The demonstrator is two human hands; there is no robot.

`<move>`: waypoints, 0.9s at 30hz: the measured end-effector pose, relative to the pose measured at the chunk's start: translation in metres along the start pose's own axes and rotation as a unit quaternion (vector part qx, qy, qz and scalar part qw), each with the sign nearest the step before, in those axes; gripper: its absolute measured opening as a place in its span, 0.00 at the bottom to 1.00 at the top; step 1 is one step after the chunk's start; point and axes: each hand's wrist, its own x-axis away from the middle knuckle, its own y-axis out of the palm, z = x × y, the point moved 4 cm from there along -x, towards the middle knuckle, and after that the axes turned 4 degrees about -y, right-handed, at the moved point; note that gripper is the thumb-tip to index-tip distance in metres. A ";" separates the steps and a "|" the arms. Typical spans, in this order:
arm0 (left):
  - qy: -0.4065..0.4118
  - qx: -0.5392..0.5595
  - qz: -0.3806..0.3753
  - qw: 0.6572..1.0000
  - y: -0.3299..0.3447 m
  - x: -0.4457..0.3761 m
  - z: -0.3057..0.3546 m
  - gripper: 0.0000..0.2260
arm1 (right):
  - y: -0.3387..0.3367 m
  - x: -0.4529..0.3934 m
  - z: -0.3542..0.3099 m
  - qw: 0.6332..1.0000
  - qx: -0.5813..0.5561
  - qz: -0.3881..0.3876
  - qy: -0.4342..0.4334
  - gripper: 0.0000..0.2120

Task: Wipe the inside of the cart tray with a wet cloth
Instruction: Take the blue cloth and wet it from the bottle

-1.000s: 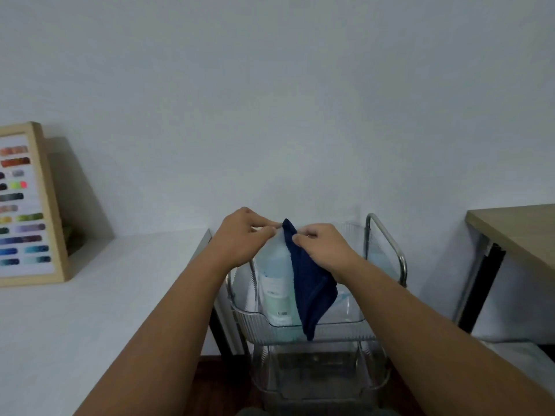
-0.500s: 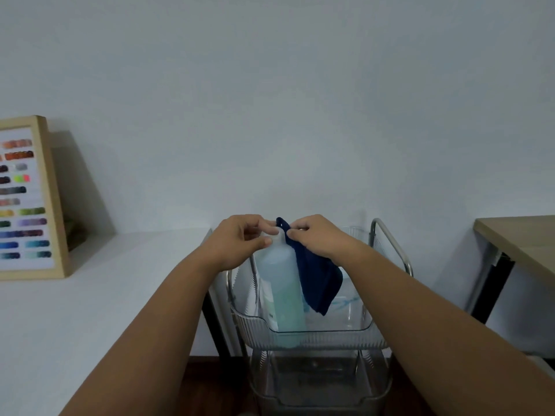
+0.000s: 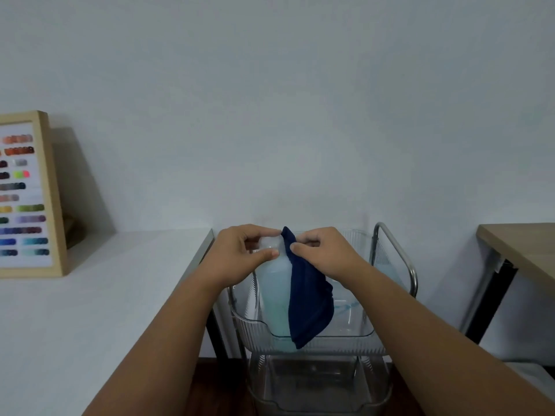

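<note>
A pale blue translucent bottle (image 3: 274, 298) is held upright over the clear ribbed cart tray (image 3: 330, 340). My left hand (image 3: 240, 253) grips the bottle's white cap between thumb and fingers. My right hand (image 3: 324, 253) pinches a dark blue cloth (image 3: 309, 301) against the bottle's neck; the cloth hangs down over the bottle's right side into the tray. The bottle's lower end sits behind the tray's front wall.
A white table (image 3: 90, 310) lies to the left with a framed colour chart (image 3: 27, 193) leaning on the wall. A wooden desk (image 3: 522, 250) stands at the right. The cart has a chrome handle (image 3: 393, 253) and a lower clear tray (image 3: 318, 385).
The bottle has been raised upright and closer, and my left hand has shifted onto its cap. The cloth now hangs along the bottle's right side.
</note>
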 end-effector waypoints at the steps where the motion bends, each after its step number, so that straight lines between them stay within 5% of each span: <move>1: 0.001 0.007 -0.010 1.000 -0.001 0.000 0.000 0.15 | -0.001 -0.003 0.000 1.000 0.013 0.006 0.001 0.07; 8: 0.007 0.022 -0.023 0.999 0.002 -0.001 -0.001 0.14 | 0.001 -0.022 -0.001 0.999 0.044 -0.002 0.025 0.08; 14: 0.034 -0.154 0.014 0.987 -0.003 -0.007 0.000 0.15 | 0.003 -0.006 0.017 0.997 -0.057 0.023 0.035 0.05; 20: 0.035 -0.079 0.123 0.989 0.009 -0.005 0.003 0.10 | -0.001 -0.011 0.016 0.998 -0.010 0.056 0.033 0.07; 27: 0.025 -0.005 0.072 0.997 0.012 -0.010 0.002 0.10 | 0.004 -0.032 0.007 0.996 0.071 0.049 0.030 0.13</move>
